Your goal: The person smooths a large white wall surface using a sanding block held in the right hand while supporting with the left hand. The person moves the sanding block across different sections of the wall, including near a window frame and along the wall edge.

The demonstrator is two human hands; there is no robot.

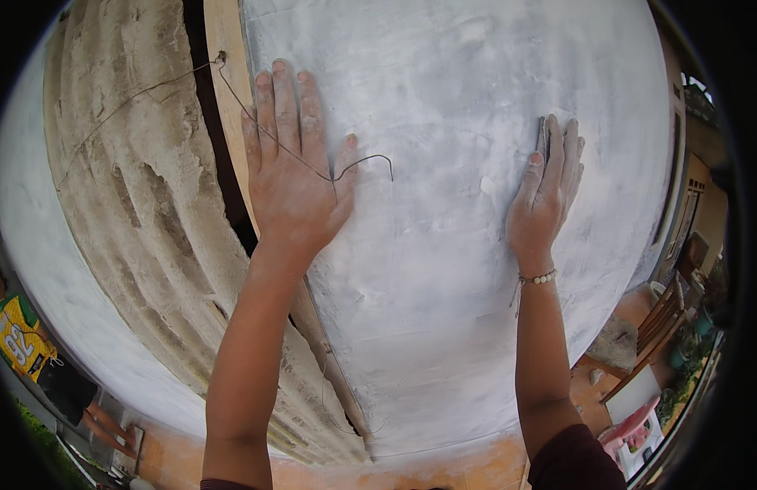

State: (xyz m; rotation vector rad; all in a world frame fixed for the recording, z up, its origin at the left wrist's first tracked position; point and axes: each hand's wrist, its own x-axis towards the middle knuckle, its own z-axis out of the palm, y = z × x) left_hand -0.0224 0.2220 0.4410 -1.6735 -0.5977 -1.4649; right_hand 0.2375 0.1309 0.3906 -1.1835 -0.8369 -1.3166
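Note:
A grey-white plastered wall surface (427,212) fills the middle of the head view. My left hand (292,171) lies flat near its left edge, fingers spread, partly over a pale wooden strip (225,90). In front of that hand a thin bent wire (268,131) passes, coming from a nail in the strip. Farther right, my right hand (546,188) presses a thin, dark grey piece of sandpaper (542,135) to the plaster; only its edge shows beside the thumb. White dust coats the fingers of both hands.
Corrugated, weathered sheeting (133,163) stands left of the wooden strip, with a dark gap between. At far left is another person (27,343) in a yellow and green shirt. Wooden furniture (660,318), a pink and white plastic item (631,433) and plants stand at lower right.

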